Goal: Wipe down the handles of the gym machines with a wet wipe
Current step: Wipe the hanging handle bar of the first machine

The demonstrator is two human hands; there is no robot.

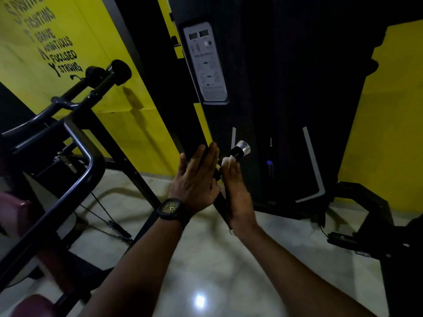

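The wet wipe is pinched against the handle by the right grip, just below the chrome end cap. The left grip, released and flat, is pressed on the handle further below the cap. Being unclasped, the handle may swing, and the wipe could slip off.

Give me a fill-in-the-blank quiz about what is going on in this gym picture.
1. The wet wipe is pressed on the handle by the ___ hand.
2. The wristwatch is on the ___ wrist.
3. The wall is painted ___.
Missing words: right; left; yellow.
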